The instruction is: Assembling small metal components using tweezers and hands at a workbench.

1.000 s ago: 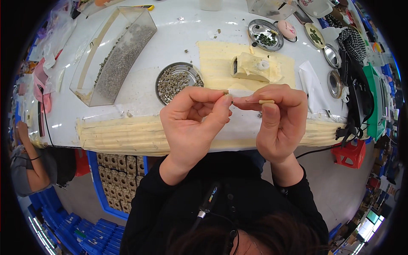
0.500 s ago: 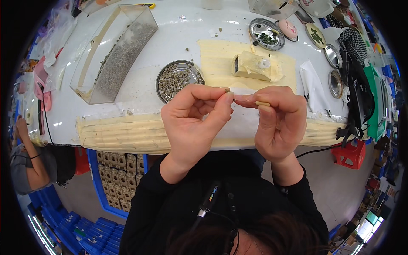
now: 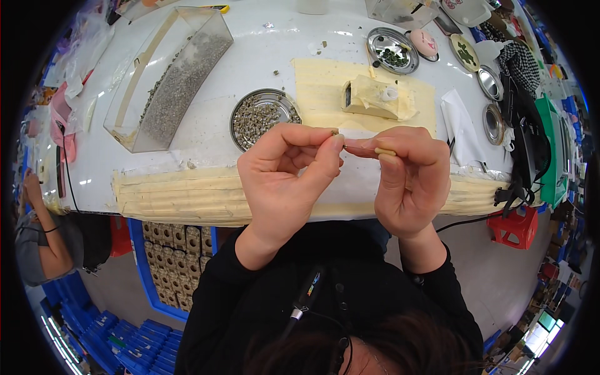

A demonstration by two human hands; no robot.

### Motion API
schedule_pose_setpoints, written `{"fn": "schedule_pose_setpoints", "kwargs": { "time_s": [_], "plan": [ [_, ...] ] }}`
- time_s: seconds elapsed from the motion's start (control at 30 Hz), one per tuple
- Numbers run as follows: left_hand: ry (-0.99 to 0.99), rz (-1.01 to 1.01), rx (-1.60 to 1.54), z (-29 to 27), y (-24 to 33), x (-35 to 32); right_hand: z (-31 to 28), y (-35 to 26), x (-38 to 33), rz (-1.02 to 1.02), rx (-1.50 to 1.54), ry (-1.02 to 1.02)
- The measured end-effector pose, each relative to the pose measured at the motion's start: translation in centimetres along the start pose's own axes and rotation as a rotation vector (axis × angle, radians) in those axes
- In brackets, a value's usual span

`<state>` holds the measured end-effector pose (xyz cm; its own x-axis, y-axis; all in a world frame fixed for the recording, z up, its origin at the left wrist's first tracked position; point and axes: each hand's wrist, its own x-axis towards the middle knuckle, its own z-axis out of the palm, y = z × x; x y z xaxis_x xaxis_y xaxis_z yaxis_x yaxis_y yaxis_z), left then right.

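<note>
My left hand (image 3: 284, 172) pinches a tiny olive-brown piece (image 3: 335, 132) between thumb and forefinger. Opposite it, my right hand (image 3: 412, 172) grips a thin tool with a tan wrapped part (image 3: 385, 152); its exact kind is too small to make out. The tool's dark tip meets or nearly meets my left thumb tip, just below the piece. Beyond my left hand stands a round metal dish (image 3: 235, 125) of small grey-green pieces. Past my right hand, a block-shaped holder (image 3: 369, 100) wrapped in cream tape carries a small white nozzle-like part (image 3: 390, 94).
A clear bin (image 3: 122, 125) of grey granules stands at the left. Farther right are a metal dish (image 3: 412, 59) of dark green bits, a pink round lid (image 3: 424, 42) and a white cloth (image 3: 459, 128). Cream padding (image 3: 181, 197) lines the table edge. A blue crate (image 3: 139, 256) sits below; another person's arm (image 3: 47, 219) shows far left.
</note>
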<state>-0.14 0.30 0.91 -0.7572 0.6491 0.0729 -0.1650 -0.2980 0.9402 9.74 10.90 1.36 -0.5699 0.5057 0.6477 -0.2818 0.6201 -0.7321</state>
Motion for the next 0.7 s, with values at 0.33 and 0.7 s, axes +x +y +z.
{"fn": "schedule_pose_setpoints", "kwargs": {
  "time_s": [0.33,0.7],
  "plan": [
    [0.003,-0.047,-0.050,-0.03,0.26,0.01,-0.04,0.10,0.10,0.010,0.019,-0.002],
    [0.002,-0.001,-0.014,0.02,-0.07,0.07,-0.11,0.22,0.11,0.050,0.066,-0.014]
  ]
}}
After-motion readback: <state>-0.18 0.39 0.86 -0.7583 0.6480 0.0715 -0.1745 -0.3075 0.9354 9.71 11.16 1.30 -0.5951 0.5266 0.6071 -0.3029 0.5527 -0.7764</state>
